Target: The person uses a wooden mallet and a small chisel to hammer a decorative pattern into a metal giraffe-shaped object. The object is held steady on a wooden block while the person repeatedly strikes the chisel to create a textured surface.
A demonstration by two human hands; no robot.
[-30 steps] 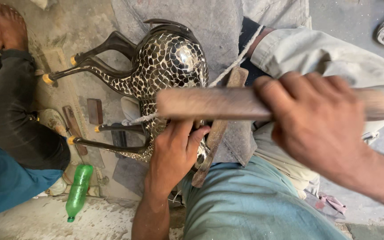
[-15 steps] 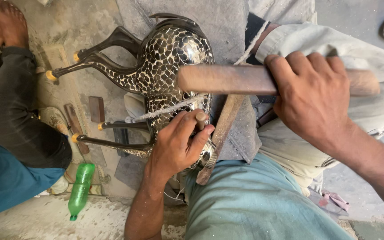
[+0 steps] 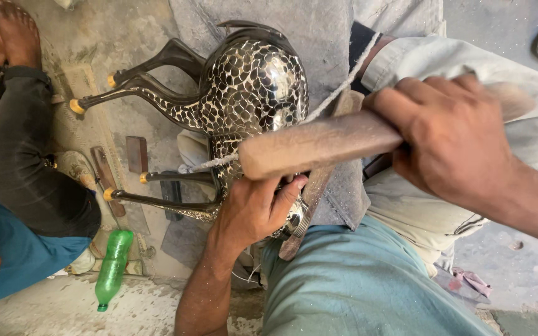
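Note:
A shiny metal animal figure with a scale-like mosaic skin lies on its side on a grey cloth, its thin legs pointing left. My left hand is closed against the figure's lower part, and what its fingertips pinch is hidden. My right hand grips a thick wooden mallet, held level just above my left hand. A light cord runs over the figure. A wooden piece lies under the mallet.
Another person sits at the left, with a leg in black trousers, a bare foot and blue cloth. A green plastic bottle lies on the dusty floor. My own legs, in teal and pale trousers, hem in the figure.
The mallet rose toward the figure's body half a second ago and has come back down over my left hand. My left hand has stayed on the figure.

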